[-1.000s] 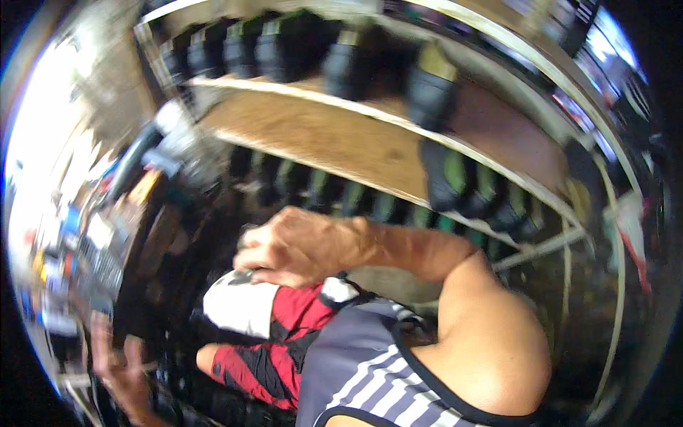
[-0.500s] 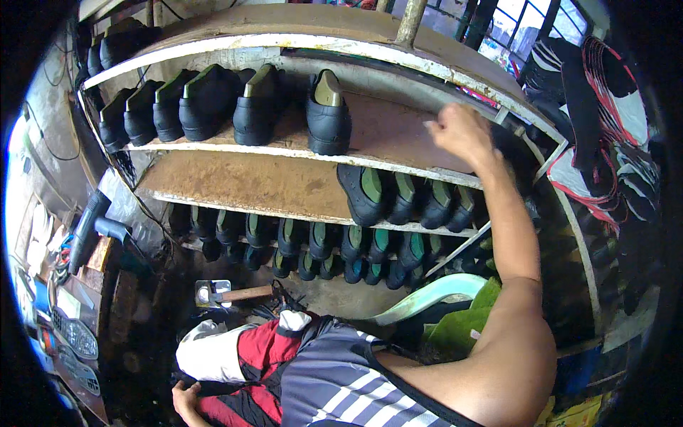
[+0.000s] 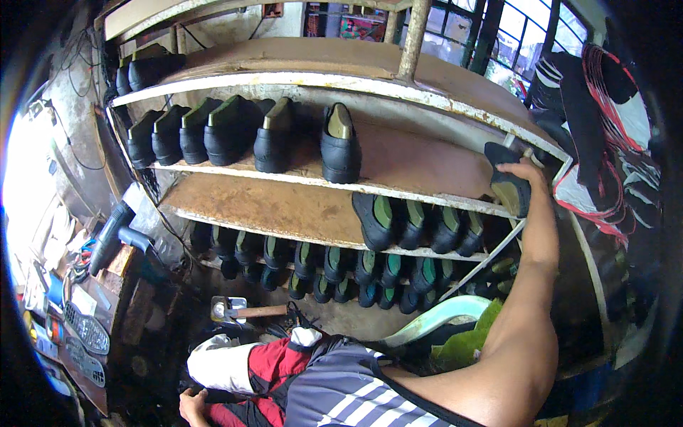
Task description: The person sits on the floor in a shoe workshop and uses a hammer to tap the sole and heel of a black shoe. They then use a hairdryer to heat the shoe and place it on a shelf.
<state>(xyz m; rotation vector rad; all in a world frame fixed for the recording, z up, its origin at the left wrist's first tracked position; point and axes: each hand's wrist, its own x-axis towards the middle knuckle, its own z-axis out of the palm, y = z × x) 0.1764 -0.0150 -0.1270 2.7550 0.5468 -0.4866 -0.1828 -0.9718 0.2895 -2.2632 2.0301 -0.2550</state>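
OK so the right hand (image 3: 528, 171) is holding a dark shoe (image 3: 511, 191) at the far right end of the rack (image 3: 320, 80). The fingers are sitting snug on it, thumb lying across the side, the others mostly hiding, so I'm not able to tell how deep that grip is going. Can't tell either if the shoe is resting on the rack or hanging just off it, but it's looking tilted, tan inner part facing us.

Imo doing this well is mostly about pinching the firm body rather than the opening, and watching the white corner frame (image 3: 562, 171) of the rack, which is sitting near enough to be snagging knuckles. Same goes for the cloth pieces (image 3: 605, 178) hanging just right of the rack.

Left hand (image 3: 192, 407) is resting by the red trouser leg (image 3: 242, 411), in front of the rack's left half. Its fingers are curling loosely; can't tell if they're gripping anything.
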